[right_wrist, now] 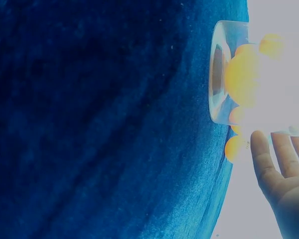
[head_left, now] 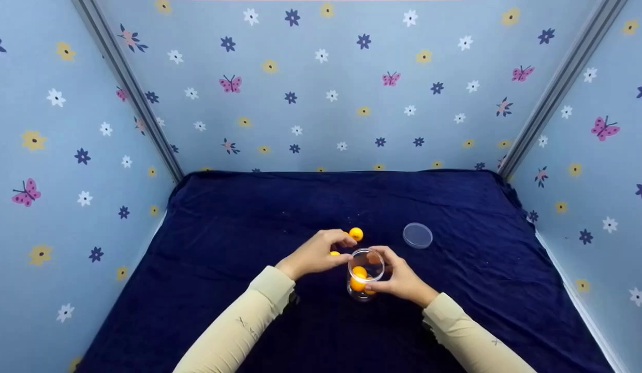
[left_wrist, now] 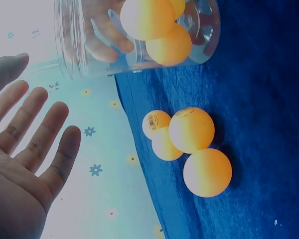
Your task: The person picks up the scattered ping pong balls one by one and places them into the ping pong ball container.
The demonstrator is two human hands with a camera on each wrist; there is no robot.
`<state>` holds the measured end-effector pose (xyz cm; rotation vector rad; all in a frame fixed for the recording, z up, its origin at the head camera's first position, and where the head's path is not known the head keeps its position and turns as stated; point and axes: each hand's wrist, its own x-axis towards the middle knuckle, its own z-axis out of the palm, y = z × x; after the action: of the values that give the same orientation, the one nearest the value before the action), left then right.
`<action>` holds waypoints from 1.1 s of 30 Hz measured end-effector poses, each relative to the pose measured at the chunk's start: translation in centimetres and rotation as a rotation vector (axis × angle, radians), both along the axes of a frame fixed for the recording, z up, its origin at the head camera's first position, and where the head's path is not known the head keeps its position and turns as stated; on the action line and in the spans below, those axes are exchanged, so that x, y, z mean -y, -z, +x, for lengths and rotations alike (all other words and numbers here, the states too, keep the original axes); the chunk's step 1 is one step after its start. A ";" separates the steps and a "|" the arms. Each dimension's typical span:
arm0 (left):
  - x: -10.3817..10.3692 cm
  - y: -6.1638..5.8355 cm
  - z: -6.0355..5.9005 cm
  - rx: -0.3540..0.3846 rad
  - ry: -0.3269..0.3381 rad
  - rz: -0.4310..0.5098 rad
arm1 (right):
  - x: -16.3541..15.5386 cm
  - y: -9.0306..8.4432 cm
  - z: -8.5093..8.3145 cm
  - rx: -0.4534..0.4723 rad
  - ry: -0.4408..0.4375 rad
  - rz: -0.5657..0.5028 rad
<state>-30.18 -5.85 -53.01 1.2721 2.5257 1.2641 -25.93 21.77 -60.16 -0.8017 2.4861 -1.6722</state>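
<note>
A clear plastic jar (head_left: 361, 297) stands upright with its mouth uncovered and several orange table tennis balls (left_wrist: 169, 45) inside. My right hand (head_left: 405, 281) grips it from the right, thumb in front and fingers round the far side. Beside the rim on the left is my left hand (head_left: 317, 255), its fingers extended and nothing in them, as the left wrist view shows. Past that hand several loose orange balls (left_wrist: 208, 173) sit together on the cloth; in the head view the hand partly hides them, with one ball (head_left: 356, 234) plain beyond the fingertips.
A round clear lid (head_left: 417, 235) lies flat, behind and to the right of the jar. Dark blue cloth (head_left: 238, 217) with some wrinkles covers the table. Flower-and-butterfly patterned walls (head_left: 321, 83) enclose its back and both sides.
</note>
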 end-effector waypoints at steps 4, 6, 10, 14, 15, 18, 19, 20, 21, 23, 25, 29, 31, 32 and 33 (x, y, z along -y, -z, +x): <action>0.7 0.0 -0.2 0.000 -0.023 0.001 | 0.0 0.0 0.0 -0.005 0.005 0.002; 1.0 0.1 -0.3 0.004 -0.036 -0.009 | 0.0 0.0 0.0 -0.009 0.002 0.001; 1.7 0.3 -0.5 0.025 -0.055 -0.024 | 0.0 0.0 0.0 -0.012 0.000 -0.001; 2.1 0.6 -0.7 0.035 -0.070 -0.032 | 0.0 -0.1 0.0 -0.010 0.000 -0.001; 2.2 0.7 -0.7 0.037 -0.073 -0.033 | 0.0 -0.1 0.1 -0.009 0.001 -0.001; 2.5 0.8 -0.8 0.038 -0.083 -0.036 | 0.1 -0.1 0.1 -0.009 0.001 -0.004; 2.6 0.9 -0.8 0.034 -0.083 -0.032 | 0.1 -0.1 0.1 -0.010 0.001 -0.006; 2.7 0.9 -0.9 0.037 -0.087 -0.033 | 0.1 -0.1 0.1 -0.013 0.002 -0.008; 2.7 1.0 -0.9 0.042 -0.089 -0.035 | 0.1 0.0 0.1 -0.016 0.003 -0.008; 2.9 1.0 -0.9 0.048 -0.096 -0.038 | 0.1 0.0 0.0 -0.022 0.004 -0.007; 2.9 1.1 -0.8 0.059 -0.103 -0.040 | 0.1 0.0 0.0 -0.028 0.004 -0.005; 3.1 1.3 -0.8 0.083 -0.121 -0.057 | 0.1 0.0 0.1 -0.028 0.006 -0.002; 3.2 1.4 -0.8 0.093 -0.128 -0.066 | 0.1 0.0 0.1 -0.024 0.005 -0.006; 3.3 1.5 -0.8 0.095 -0.132 -0.071 | 0.1 0.0 0.1 -0.022 0.006 -0.008; 3.4 1.5 -0.8 0.097 -0.134 -0.076 | 0.1 0.0 0.1 -0.020 0.005 -0.010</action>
<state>-31.03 -9.21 -54.56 1.0165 2.6008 1.2087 -25.86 21.71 -60.16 -0.8177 2.4974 -1.6878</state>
